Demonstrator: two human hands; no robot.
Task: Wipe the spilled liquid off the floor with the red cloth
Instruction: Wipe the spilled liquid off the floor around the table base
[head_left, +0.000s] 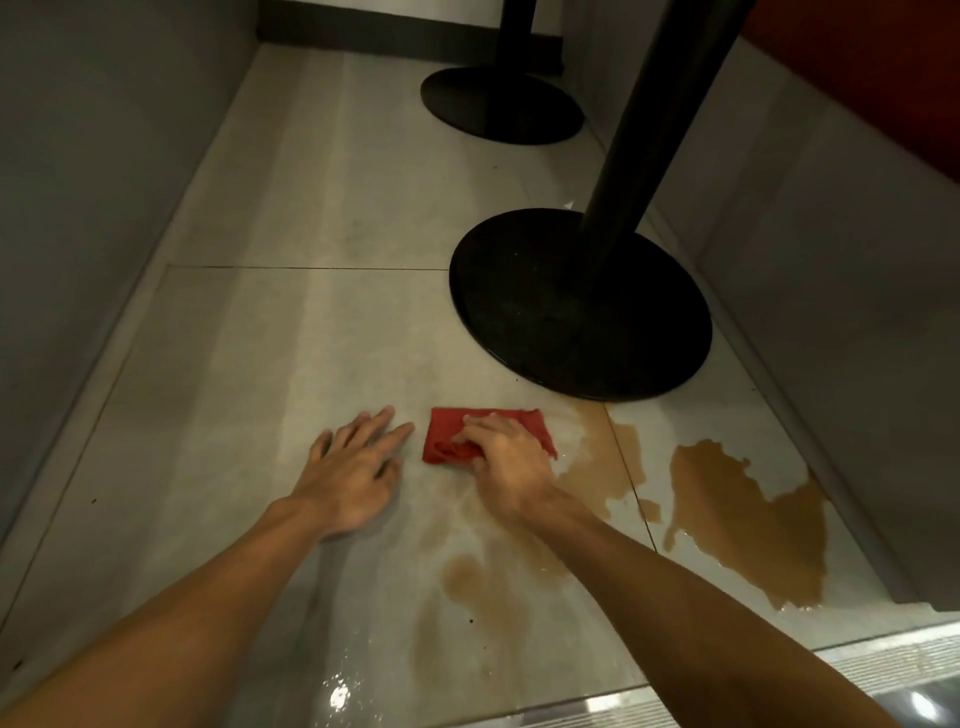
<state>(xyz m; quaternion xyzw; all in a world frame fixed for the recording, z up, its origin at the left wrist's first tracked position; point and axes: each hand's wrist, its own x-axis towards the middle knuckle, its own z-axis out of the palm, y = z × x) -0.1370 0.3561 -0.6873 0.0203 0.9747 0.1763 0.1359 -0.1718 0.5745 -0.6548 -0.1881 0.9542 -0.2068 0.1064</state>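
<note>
The folded red cloth (453, 435) lies flat on the pale floor tiles. My right hand (506, 461) rests on top of it, fingers curled into its folds and gripping it. My left hand (353, 467) lies flat on the tile just left of the cloth, fingers spread, holding nothing. A large brown puddle (748, 525) sits to the right of the cloth. A smaller patch of brown liquid (602, 467) lies right beside the cloth. Thin brown smears (478, 587) streak the floor under my right forearm.
A black round table base (576, 306) with its pole stands just beyond the cloth. A second black base (498, 104) stands farther back. Grey walls (78, 208) close in on the left and right. A metal threshold strip (857, 670) runs along the near right.
</note>
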